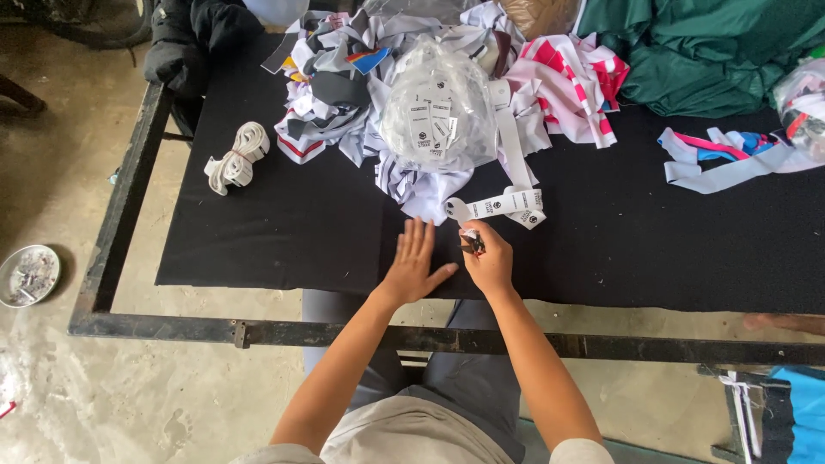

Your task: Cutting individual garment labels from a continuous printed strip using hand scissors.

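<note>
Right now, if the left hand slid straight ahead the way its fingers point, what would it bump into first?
Probably the white fabric scraps spilling from the pile. The left hand lies flat on the black cloth, fingers pointing up-table, with only a bare strip between. The bag of tags sits farther on.

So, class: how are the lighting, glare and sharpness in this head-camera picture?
Head view: soft, even daylight with faint shadows; slight sheen on the clear plastic bag; the black cloth reads flat and dark; the left hand and right hand look fairly sharp; table edges bow a little near the corners.
</note>
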